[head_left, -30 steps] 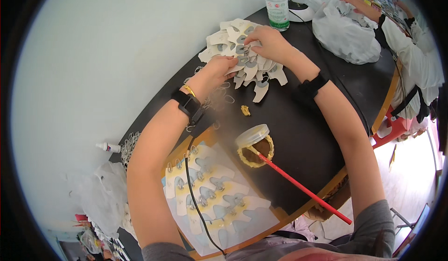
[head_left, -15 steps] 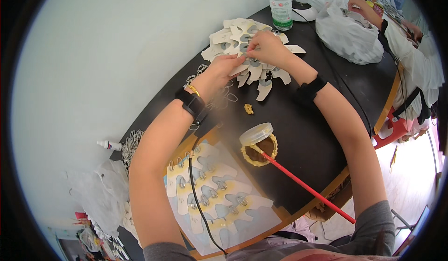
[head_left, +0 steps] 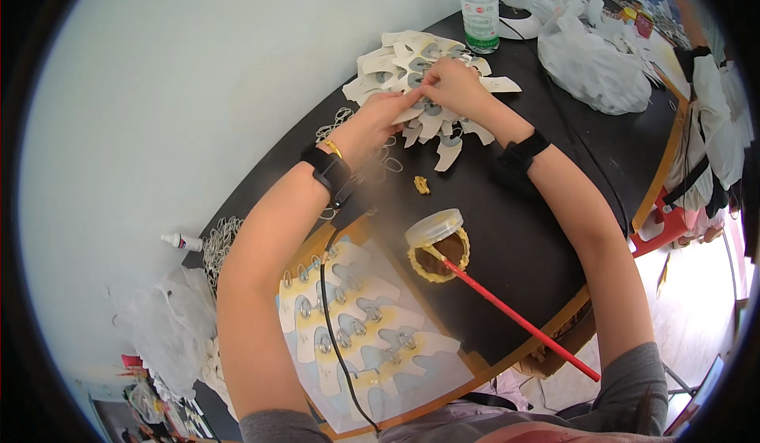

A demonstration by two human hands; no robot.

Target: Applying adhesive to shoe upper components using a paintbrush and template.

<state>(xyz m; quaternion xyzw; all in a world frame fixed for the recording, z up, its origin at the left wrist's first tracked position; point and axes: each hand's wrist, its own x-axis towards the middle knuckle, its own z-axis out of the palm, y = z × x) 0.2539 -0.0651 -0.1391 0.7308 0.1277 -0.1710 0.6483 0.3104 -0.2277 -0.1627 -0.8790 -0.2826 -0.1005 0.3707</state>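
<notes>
At the far side of the dark table lies a heap of cream cut-out pieces with grey-blue patches. My left hand is closed on the edge of one cream cut-out piece at the front of the heap. Beside it, my right hand pinches with thumb and fingertips, close to the left fingertips; what it holds is hidden. Nearer me, a sheet bears rows of similar cream pieces with metal rings standing on them.
An open tub of yellowish paste holds a red stick, its clear lid tilted on the rim. Loose rings lie by the wall. A bottle and plastic bag stand far right, near another person's sleeve.
My hands stay almost in place at the heap, fingertips still together. At the far right, the other person's hand has drawn away from the plastic bag, towards the right.
</notes>
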